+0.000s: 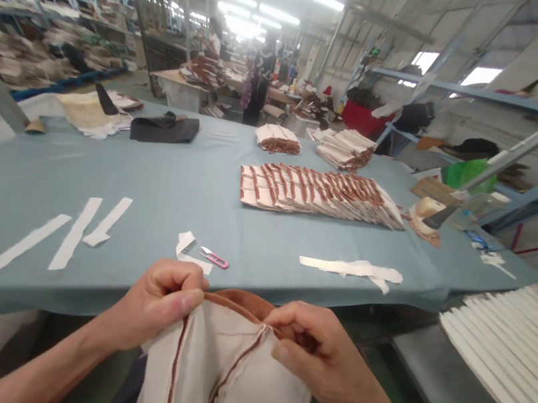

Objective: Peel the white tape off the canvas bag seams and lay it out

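Note:
Both of my hands grip a cream cloth piece (226, 384) with brown piping, held below the near edge of the table. My left hand (160, 303) pinches its top left edge with fingers curled. My right hand (321, 357) is closed on the top right edge, where a brown lining shows. Just beyond my hands, on the grey-blue table (175, 181), lie small pink thread snips (214, 259) and a short white strip (187, 250).
A long row of overlapped cream-and-brown pieces (320, 194) lies mid-table, with two stacks (345, 149) behind. White strips (75, 233) lie at left, another (352, 268) at right. Stacked white boards (509, 352) sit lower right. Dark cloth (163, 127) is far left. A person (259, 82) stands in the distance.

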### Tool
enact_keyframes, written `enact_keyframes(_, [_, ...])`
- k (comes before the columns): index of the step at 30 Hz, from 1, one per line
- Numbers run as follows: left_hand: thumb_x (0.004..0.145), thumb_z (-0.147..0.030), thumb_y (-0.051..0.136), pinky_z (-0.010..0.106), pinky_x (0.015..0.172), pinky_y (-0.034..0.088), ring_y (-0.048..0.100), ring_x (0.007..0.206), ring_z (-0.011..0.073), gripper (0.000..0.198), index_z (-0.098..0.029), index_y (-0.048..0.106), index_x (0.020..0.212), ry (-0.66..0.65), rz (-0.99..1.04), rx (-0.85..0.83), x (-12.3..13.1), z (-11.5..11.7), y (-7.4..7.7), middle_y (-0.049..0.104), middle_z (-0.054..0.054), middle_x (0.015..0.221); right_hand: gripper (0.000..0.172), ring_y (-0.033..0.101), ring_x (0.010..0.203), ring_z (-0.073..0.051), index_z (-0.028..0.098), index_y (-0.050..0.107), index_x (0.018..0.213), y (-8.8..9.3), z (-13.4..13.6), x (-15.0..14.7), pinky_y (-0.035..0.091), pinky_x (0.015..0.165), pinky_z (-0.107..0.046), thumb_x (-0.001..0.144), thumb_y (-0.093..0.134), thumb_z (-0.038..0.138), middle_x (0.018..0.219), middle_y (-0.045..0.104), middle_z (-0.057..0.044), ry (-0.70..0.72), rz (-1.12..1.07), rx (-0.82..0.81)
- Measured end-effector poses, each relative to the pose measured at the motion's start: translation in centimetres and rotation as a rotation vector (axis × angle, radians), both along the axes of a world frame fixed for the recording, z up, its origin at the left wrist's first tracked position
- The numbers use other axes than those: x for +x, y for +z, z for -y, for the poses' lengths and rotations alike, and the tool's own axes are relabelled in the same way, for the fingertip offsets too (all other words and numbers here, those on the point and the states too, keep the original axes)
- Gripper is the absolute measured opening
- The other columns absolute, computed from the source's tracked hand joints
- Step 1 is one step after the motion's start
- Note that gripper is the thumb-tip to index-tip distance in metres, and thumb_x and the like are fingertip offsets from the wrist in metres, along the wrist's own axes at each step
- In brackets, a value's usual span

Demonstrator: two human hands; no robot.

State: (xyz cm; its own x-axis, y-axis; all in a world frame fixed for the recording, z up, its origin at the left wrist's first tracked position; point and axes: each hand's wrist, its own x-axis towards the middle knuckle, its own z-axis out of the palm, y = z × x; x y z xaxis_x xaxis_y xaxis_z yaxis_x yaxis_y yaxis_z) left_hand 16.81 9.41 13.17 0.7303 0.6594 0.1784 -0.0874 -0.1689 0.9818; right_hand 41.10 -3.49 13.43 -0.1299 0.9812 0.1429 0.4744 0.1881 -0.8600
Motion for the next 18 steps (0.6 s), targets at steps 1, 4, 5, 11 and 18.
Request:
enact_keyframes(1, [0.089,-0.073,0.063,0.026,0.047,0.018,0.021,0.049,0.0082,0.069,-0.021,0.031,0.056,-0.01,0.009,-0.011,0.1,-0.1,-0.2,0.028,-0.007,0.053,0.02,0.052,0.066,-0.013,0.019,0.072,0.09,0.4,-0.1,-0.3,0.038,0.062,-0.026,0.1,0.062,0.033,0.071,0.061,0.001,0.004,0.051,0.033])
enact_keyframes(4, [0.087,-0.073,0.066,0.026,0.048,0.018,0.021,0.05,0.0081,0.07,-0.021,0.03,0.057,-0.069,0.06,0.005,0.5,-0.8,-0.5,0.026,-0.007,0.053,0.019,0.059,0.077,-0.015,0.02,0.064,0.084,1.6,-0.6,-0.3,0.041,0.073,-0.027,0.102,0.055,0.02,0.08,0.066,0.0,-0.013,0.124,0.128])
enact_keyframes(5, [0.088,-0.073,0.065,0.026,0.049,0.019,0.022,0.051,0.0083,0.07,-0.021,0.03,0.057,-0.087,0.06,0.04,0.6,-1.0,-0.3,0.026,-0.007,0.054,0.019,0.06,0.079,-0.015,0.021,0.061,0.084,2.0,-0.7,-0.1,0.042,0.075,-0.027,0.102,0.054,0.02,0.082,0.066,0.0,-0.011,0.11,0.147])
enact_keyframes(11, [0.098,-0.073,0.048,0.026,0.07,0.041,0.051,0.075,0.0162,0.058,-0.017,0.062,0.085,-0.205,-0.188,0.467,1.7,-1.5,1.9,0.058,0.001,0.079,0.019,0.056,0.081,-0.015,0.023,0.053,0.086,4.7,-0.6,1.1,0.042,0.076,-0.026,0.104,0.049,0.021,0.084,0.061,0.001,0.045,0.097,0.213])
enact_keyframes(18, [0.094,-0.031,0.056,0.027,0.08,0.044,0.055,0.073,0.0138,0.016,-0.018,0.06,0.085,-0.297,-0.181,0.507,5.3,0.0,4.0,0.062,-0.002,0.077,0.021,0.054,0.074,-0.014,0.022,0.052,0.081,4.7,-1.2,0.5,0.04,0.072,-0.027,0.101,0.051,0.024,0.076,0.057,0.003,0.031,0.076,0.114])
